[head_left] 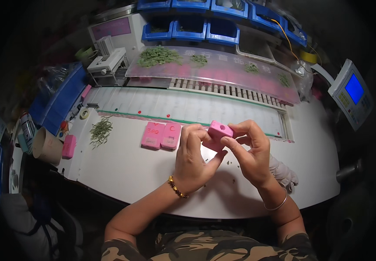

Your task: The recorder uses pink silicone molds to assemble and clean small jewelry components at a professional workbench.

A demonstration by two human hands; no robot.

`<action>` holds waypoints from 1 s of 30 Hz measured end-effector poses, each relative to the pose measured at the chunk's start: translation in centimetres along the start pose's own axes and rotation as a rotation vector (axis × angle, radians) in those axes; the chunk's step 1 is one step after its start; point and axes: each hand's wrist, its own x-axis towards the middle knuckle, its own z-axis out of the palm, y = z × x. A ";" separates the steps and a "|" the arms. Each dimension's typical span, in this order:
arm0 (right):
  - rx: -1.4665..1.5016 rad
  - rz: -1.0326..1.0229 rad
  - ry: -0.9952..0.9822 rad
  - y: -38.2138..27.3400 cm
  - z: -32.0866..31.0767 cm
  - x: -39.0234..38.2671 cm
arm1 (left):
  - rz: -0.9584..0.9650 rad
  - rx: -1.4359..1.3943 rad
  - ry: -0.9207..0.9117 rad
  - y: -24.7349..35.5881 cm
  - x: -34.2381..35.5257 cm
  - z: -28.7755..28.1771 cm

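Both the left hand and right hand pinch the small pink block by fingertips only, so it could, I think, slip onto the desk toward six o'clock.

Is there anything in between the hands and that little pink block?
No, nothing is in between. Both the left hand and the right hand already pinch the pink block directly, above the white table.

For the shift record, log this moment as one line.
left hand: holds pink block | right hand: holds same block | block: lifted off white table | nearby: two pink blocks lying flat, green pieces
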 end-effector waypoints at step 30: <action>-0.301 0.009 -0.481 7.3 9.8 2.2 | -0.524 0.848 -0.005 -26.2 14.3 -23.3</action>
